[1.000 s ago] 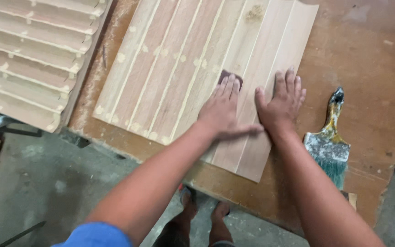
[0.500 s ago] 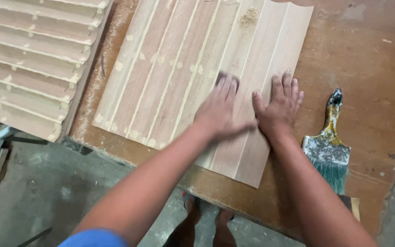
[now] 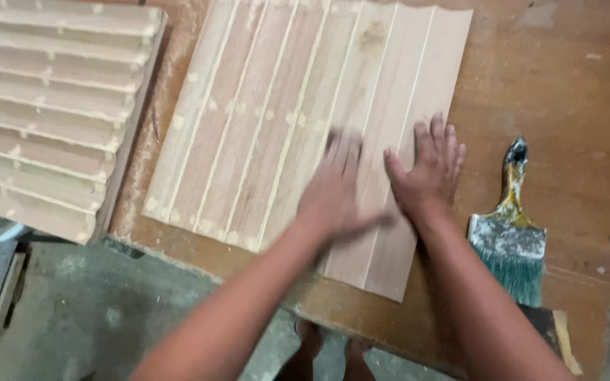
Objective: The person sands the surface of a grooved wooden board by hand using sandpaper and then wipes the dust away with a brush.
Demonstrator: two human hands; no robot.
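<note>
A fluted wooden panel with pale filler spots lies on the brown workbench. My left hand presses a dark piece of sandpaper flat against the panel's grooves; the hand is blurred with motion and only the paper's far edge shows past the fingertips. My right hand lies flat with fingers spread on the panel's right side, holding it down.
A worn paintbrush with a stained handle lies on the bench right of the panel. A stack of similar fluted panels sits at the left. The bench's front edge runs below the panel, with grey concrete floor beyond.
My left hand with the sandpaper has slid back toward me along the groove, from sharp to blurred. My right hand has stayed pressed on the panel.
</note>
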